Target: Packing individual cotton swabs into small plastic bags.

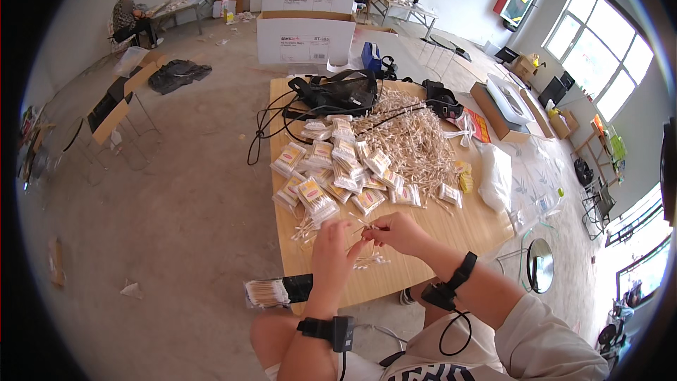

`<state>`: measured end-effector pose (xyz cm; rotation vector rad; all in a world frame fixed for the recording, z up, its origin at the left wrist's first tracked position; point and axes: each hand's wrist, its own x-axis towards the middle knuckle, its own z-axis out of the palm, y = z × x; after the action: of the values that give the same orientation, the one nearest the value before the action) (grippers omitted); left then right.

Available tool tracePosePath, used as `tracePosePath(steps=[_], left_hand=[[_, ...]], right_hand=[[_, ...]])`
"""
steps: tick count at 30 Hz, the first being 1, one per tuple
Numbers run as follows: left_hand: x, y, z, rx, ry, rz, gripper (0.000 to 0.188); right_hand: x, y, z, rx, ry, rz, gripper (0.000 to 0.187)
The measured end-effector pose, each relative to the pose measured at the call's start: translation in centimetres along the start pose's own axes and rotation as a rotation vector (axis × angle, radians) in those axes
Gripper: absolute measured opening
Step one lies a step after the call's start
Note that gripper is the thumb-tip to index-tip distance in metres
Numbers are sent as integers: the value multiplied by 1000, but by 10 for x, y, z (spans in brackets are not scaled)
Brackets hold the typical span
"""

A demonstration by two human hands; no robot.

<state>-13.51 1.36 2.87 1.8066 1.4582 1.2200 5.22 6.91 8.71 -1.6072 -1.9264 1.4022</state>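
My right hand (396, 233) pinches a few cotton swabs (360, 223) between thumb and fingertips, just above the near part of the table. Close on its left is my left hand (333, 248), half curled, thumb apart from the fingers; nothing plainly shows in its grip. Loose swabs (371, 261) lie on the wood below the hands. Beyond them is a heap of clear packets of cotton swabs (317, 197) with yellow and white labels. Behind the packets spreads a big pile of loose swabs (412, 137).
The wooden table (465, 240) carries a black bag with cables (338, 93) and a white plastic bag (496, 176). An open pouch of swabs (268, 293) juts past the near left edge. White cartons (305, 35) stand at the far end. Two people are in the background.
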Motion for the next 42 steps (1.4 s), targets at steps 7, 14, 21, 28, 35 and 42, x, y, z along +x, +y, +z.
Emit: tracePosePath(steps=[7,14,21,28,35,42], left_hand=[[3,0,4,30,80,111,41],[2,-7,8,-63,11,-22,16],[-7,-16,11,191,47,-21,11],[-10,-12,7,305,-56,77,14],[-9,-6,16,219,132,-28,38],[-1,4,9,-736,-103,-358,25]], right_hand=[[-2,-5,-6,-36,-23,-28,24],[-5,-9,-10,6,-72,-31,23],[-10,2,-21,71,-51,-6,26],[-18,11,-31,161,-100,14,26],[-21,12,-24,-4,-95,-32,26],[-22,-10,-8,-232,-146,-130,19]])
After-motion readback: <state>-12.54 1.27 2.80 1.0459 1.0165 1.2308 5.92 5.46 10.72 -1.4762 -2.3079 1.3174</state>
